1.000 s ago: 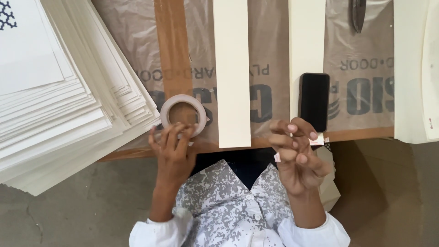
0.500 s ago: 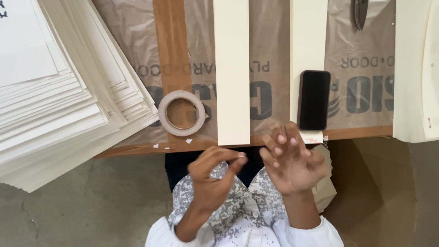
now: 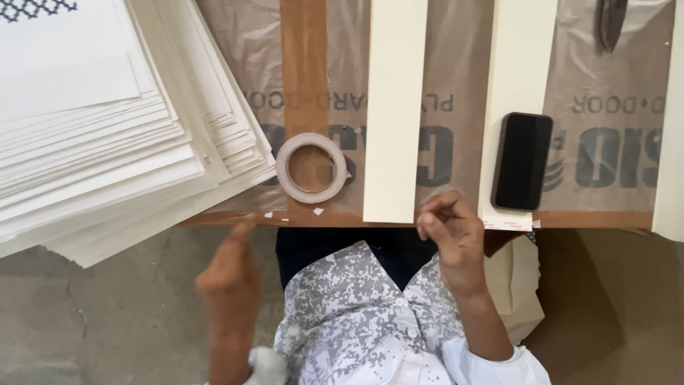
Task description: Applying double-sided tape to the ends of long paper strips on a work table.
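Observation:
My left hand [image 3: 231,274] is blurred and hangs below the table's front edge, under a roll of clear tape [image 3: 310,169]; nothing shows in it. My right hand [image 3: 452,232] sits at the table edge with its fingers curled and the thumb and forefinger pinched together, beside the lower right corner of a long cream paper strip [image 3: 395,107]. I cannot tell if a bit of tape is between the fingers. A second cream strip [image 3: 520,85] lies to the right, with tape along its lower end.
A black phone [image 3: 524,160] lies face up beside the second strip. A tall fanned stack of cream sheets [image 3: 92,121] fills the left. The table [image 3: 456,71] is covered in printed plastic film. A dark tool [image 3: 611,21] lies at the back right, a cream sheet [image 3: 670,142] at the right edge.
My left hand left the tape roll, came to my right hand in front of my chest, then swung down and left. My right hand rose to the strip's lower corner.

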